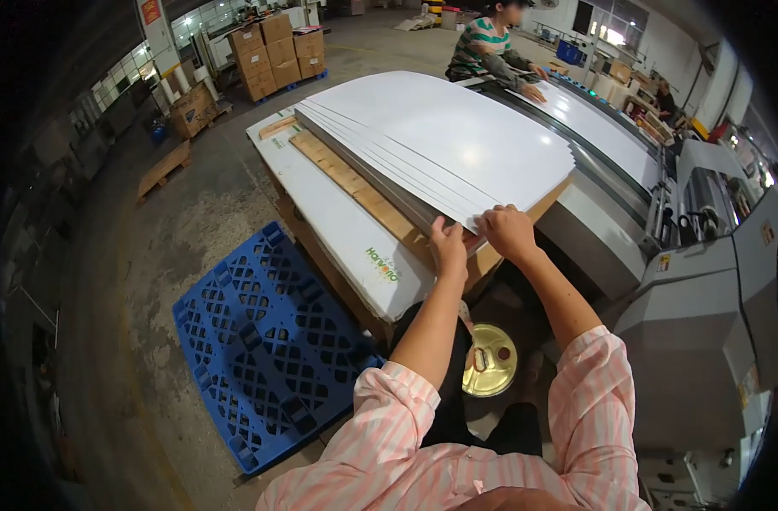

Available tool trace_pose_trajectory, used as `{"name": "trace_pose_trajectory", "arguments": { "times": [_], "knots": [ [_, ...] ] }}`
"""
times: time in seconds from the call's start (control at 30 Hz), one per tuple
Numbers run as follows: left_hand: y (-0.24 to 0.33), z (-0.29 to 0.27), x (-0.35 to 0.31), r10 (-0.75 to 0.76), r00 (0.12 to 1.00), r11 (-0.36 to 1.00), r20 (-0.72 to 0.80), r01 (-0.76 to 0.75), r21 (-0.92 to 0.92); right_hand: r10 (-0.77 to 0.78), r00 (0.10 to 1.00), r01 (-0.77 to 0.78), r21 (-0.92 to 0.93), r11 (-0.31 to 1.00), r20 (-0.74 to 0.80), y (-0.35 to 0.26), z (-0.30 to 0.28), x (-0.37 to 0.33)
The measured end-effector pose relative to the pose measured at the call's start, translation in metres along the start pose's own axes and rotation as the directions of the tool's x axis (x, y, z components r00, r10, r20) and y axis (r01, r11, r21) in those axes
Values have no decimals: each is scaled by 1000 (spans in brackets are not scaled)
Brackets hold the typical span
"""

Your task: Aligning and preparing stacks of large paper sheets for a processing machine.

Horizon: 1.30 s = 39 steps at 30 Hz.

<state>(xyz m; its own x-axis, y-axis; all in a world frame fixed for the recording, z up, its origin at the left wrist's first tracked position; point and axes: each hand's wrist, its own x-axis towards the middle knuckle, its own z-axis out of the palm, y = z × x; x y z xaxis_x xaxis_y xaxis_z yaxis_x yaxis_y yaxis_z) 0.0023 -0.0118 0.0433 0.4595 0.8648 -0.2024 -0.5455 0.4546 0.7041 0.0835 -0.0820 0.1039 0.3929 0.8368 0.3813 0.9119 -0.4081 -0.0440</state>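
Note:
A stack of large white sheets (pixel 440 128) lies fanned in steps along its left side. At its near corner, my right hand (pixel 504 232) is closed over the sheets' edge, fingers bent and knuckles up. My left hand (pixel 447 249) is just beside it, closed at the same corner with thumb and fingertips on the sheet edges. How many sheets sit between the fingers is hidden. Beneath the stack are a wooden strip (pixel 346 175) and a white printed board or wrapped pack (pixel 338 223).
A blue plastic pallet (pixel 261 341) lies on the floor at left. A round gold-coloured drum (pixel 491 362) stands by my legs. On the right is a large grey machine (pixel 687 341). Across it, a co-worker (pixel 483 51) touches another white sheet (pixel 589 115). Cardboard boxes (pixel 278 51) stand behind.

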Motion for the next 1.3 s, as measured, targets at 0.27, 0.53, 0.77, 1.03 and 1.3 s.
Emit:
{"name": "trace_pose_trajectory", "arguments": {
  "times": [0.27, 0.53, 0.77, 1.03, 1.3],
  "knots": [
    [5, 1, -4, -47, 992, 999, 117, 45, 20, 55, 990, -97, 332, 938, 132, 0, -18, 3],
    [1, -4, 6, -55, 994, 998, 95, 51, 37, 149, 985, -167, 240, 956, 91, -2, -7, 8],
    [2, -2, 0, -28, 988, 998, 150, 18, 66, -437, 877, 427, -95, 899, -197, 14, -4, -1],
    [-23, -17, 25, 139, 990, 943, 9, -135, 305, 27, 988, 14, 259, 966, -155, -6, -35, 39],
    [-6, 0, 4, -49, 977, 980, 208, 6, 200, 31, 995, -18, 129, 991, -100, 1, -23, 9]
  ]
}}
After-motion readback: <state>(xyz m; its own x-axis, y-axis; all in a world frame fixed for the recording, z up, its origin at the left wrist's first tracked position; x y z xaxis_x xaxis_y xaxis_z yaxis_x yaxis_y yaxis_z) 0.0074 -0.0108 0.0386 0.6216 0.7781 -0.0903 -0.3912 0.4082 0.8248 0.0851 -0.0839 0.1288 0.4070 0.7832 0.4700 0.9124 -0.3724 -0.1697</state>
